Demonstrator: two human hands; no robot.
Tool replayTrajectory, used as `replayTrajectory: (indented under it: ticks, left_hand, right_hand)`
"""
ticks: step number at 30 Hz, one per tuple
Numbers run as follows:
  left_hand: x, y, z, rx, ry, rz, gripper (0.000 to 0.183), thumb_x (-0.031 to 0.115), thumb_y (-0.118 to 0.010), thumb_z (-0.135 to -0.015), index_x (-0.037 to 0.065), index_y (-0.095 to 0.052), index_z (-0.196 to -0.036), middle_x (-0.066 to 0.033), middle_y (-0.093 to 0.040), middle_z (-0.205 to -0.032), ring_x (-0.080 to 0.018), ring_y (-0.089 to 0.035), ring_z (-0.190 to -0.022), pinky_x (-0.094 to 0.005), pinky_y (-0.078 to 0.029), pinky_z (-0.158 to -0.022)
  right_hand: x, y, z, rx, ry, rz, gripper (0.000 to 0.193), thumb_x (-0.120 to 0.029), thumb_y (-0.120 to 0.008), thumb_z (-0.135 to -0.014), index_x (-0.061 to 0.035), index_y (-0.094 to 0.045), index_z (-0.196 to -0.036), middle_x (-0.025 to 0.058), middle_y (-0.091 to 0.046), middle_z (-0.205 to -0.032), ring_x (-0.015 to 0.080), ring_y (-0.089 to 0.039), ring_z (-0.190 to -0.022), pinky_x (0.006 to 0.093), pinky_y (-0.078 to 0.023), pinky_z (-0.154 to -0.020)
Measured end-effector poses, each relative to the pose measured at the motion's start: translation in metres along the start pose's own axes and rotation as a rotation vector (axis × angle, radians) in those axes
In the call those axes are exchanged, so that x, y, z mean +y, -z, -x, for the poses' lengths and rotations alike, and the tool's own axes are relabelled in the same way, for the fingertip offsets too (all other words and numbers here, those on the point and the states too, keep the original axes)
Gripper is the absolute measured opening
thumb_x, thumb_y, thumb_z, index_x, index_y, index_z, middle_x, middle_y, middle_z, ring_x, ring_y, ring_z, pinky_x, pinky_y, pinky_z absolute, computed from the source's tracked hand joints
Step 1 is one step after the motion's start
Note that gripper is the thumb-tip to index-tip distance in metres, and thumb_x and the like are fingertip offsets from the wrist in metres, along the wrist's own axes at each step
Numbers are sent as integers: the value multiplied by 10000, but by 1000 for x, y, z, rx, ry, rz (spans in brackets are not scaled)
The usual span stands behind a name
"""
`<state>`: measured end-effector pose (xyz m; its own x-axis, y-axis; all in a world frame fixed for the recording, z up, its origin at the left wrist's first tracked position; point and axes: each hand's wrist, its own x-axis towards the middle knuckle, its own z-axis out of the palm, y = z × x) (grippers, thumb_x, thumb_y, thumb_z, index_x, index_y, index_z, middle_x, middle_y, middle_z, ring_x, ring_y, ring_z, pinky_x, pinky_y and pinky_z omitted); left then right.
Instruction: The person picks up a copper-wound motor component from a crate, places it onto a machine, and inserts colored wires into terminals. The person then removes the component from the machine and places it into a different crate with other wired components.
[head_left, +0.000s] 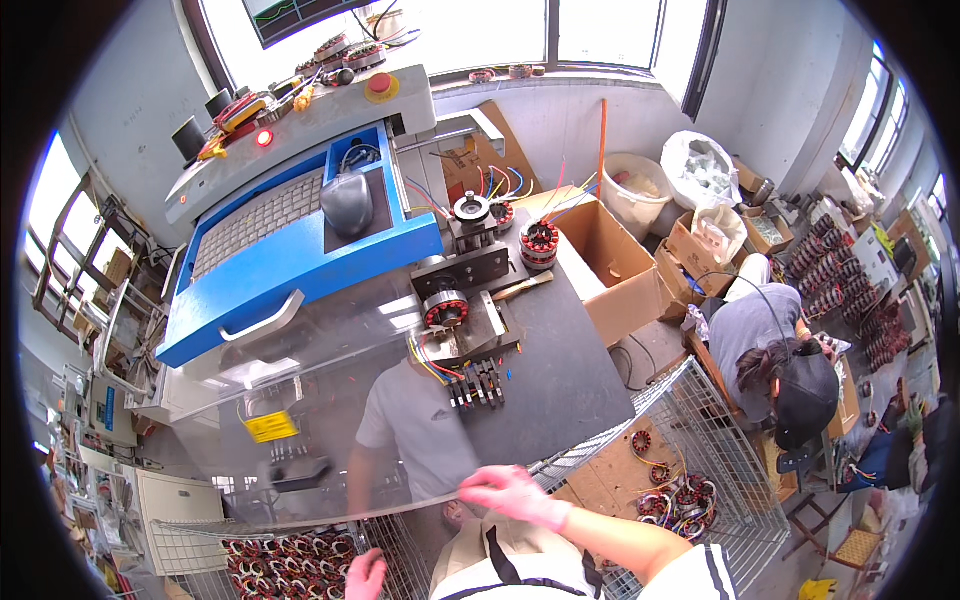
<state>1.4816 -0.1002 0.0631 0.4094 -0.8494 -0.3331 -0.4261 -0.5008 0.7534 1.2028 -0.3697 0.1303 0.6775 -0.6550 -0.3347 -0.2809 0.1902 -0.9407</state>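
Plastic panel [325, 405], edge in R grip [512, 497]

Front windows [605, 35] admit bright light ahead of the right fingers [478, 484], set in a pale wall [640, 122]. A left window [58, 190] lies far left of them. Right of them: floor [664, 344] and a seat [856, 548], apparently woven.

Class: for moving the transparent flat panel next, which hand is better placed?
Likely the right hand: its fingertips are at the near edge of the transparent flat panel, while the left hand sits lower in view, apart from that edge.
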Motion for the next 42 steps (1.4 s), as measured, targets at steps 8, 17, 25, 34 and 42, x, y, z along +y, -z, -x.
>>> replayTrajectory:
  ticks: [8, 17, 25, 34, 42]
  left_hand:
    - [-73, 35, -27, 521, 21, 131, 368, 140, -512, -954, -28, -451, -1276, -74, -564, -1095, -120, -538, -842, -244, -467, -757]
    - [46, 58, -47, 676, -330, -223, 441, 346, -492, -940, 12, -522, -1227, -195, -550, -1205, -321, -484, -1168, -410, -429, -969]
    - [-19, 99, -112, 496, -426, -69, 433, 87, -508, -928, -16, -393, -1332, -175, -413, -1327, -295, -447, -1217, -375, -365, -1033]
    - [-59, 122, -78, 522, -329, -81, 418, 107, -474, -956, -27, -373, -1338, -165, -369, -1352, -297, -415, -1242, -378, -340, -1041]
    - [-48, 132, -96, 494, -327, -372, 454, 98, -524, -902, -40, -413, -1320, -185, -392, -1370, -341, -389, -1266, -418, -307, -1066]
  right_hand:
    - [70, 97, 35, 836, 109, -319, 316, -272, -455, -952, -27, -595, -809, 38, -580, -787, 131, -506, -680, 309, -444, -704]
    - [125, 172, -22, 1225, 249, -281, 345, -310, -535, -935, -80, -565, -679, -9, -569, -693, 67, -449, -561, 211, -342, -507]
    - [164, 211, 31, 970, 745, -1336, 204, -114, -438, -890, -60, -567, -1038, 21, -607, -881, 108, -558, -627, 225, -485, -577]
    - [7, 222, 312, 2531, 379, 845, 548, -376, -517, -944, 91, -437, -1219, 258, -528, -1212, 338, -545, -1074, 421, -412, -953]
    - [209, 149, 261, 1392, -363, 168, 361, -406, -462, -952, -69, -589, -977, 39, -605, -833, 225, -581, -697, 352, -478, -608]
